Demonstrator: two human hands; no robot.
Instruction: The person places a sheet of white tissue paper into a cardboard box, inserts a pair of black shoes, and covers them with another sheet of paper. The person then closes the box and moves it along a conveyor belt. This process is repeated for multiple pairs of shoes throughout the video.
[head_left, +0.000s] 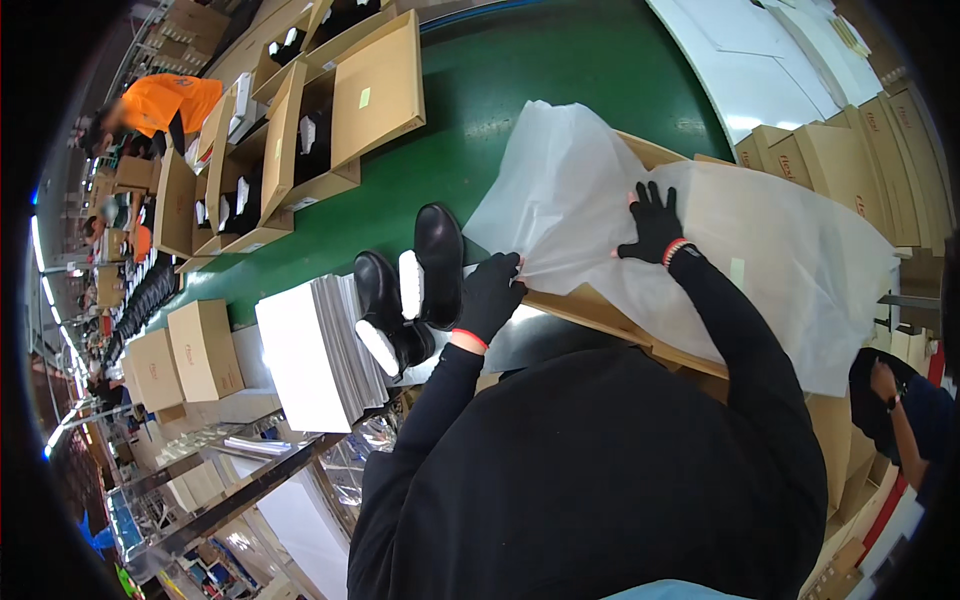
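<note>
A large sheet of translucent white tissue paper point(780, 250) lies over a brown cardboard shoebox point(600, 308), hiding most of its inside. My left hand point(490, 295), in a black glove with bare fingertips, is closed on the near left edge of the paper. My right hand point(655, 222), gloved the same way, presses on the paper over the box with its fingers spread. Just left of my left hand lies a pair of black leather boots point(437, 258) with white paper tucked by them. The paper's far left part point(545, 160) rises in loose folds.
A stack of white sheets point(315, 350) stands left of the boots. Open boxes with black footwear point(378, 95) sit on the green table point(480, 130) at far left. Closed boxes point(835, 165) line the right. A person in orange point(165, 103) is at far left; another person's arm point(905, 430) shows at right.
</note>
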